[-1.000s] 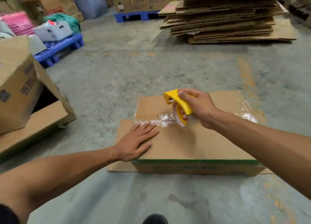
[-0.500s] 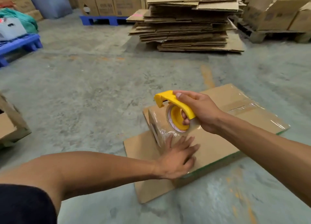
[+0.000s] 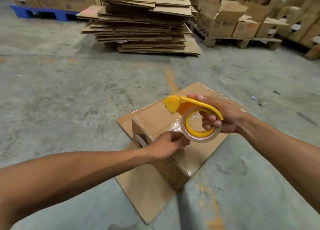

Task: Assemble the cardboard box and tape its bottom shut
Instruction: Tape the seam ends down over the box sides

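A brown cardboard box (image 3: 155, 116) lies bottom-up on the concrete floor, with shiny clear tape along its closed flaps and over its left end. My right hand (image 3: 220, 116) grips a yellow tape dispenser (image 3: 188, 107) holding a roll of clear tape (image 3: 199, 136), lifted just above the box. My left hand (image 3: 167, 147) rests on the box's near-left corner, its fingers pinched at the tape's edge right beside the roll. Open flaps (image 3: 145, 191) spread flat on the floor under the box.
A tall stack of flattened cardboard sheets (image 3: 143, 20) lies on the floor ahead. Cardboard cartons on a wooden pallet (image 3: 242, 24) stand at the back right. A blue pallet (image 3: 41, 13) with cartons is at the back left. Grey concrete floor surrounds the box.
The right hand has lifted the dispenser off the box top and tilted it. The left hand slid from the box's left end to the roll. The view swung right.
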`<state>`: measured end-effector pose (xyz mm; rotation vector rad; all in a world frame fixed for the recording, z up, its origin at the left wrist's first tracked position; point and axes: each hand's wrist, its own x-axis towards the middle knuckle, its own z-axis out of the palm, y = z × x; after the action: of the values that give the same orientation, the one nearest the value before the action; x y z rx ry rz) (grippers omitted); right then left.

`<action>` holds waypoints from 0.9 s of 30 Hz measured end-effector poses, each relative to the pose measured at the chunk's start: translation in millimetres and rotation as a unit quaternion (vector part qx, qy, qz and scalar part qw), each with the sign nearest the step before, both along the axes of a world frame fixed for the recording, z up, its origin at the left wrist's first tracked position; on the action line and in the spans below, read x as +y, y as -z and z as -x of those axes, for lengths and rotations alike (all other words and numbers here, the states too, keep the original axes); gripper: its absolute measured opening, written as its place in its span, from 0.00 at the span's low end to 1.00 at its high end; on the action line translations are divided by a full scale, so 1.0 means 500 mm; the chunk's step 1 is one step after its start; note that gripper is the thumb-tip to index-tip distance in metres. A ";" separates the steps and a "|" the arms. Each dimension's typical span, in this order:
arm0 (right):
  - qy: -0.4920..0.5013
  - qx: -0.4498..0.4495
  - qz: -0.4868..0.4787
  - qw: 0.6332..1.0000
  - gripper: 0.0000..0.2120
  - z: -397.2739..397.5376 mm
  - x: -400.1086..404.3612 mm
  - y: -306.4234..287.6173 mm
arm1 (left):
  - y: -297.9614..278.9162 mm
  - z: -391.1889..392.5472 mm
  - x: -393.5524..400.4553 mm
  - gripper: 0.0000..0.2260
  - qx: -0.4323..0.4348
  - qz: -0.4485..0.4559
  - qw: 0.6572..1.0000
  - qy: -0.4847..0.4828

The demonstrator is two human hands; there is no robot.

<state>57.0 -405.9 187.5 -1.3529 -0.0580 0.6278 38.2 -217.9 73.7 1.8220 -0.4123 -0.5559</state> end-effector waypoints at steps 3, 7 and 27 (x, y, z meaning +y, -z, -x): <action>-0.016 0.026 -0.045 0.999 0.20 0.003 -0.051 0.003 | -0.067 -0.021 0.025 0.16 0.235 0.157 0.954 -0.101; -0.030 0.032 -0.056 0.997 0.25 0.002 -0.085 0.005 | -0.122 -0.031 0.053 0.31 0.406 0.265 0.870 -0.088; -0.057 0.029 0.106 0.992 0.18 0.049 -0.074 0.001 | -0.122 -0.117 0.069 0.06 0.336 0.030 0.939 -0.066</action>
<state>32.4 -443.1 187.0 -1.5431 -0.0223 0.7852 96.6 -183.3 134.6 1.4722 0.1562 -1.0075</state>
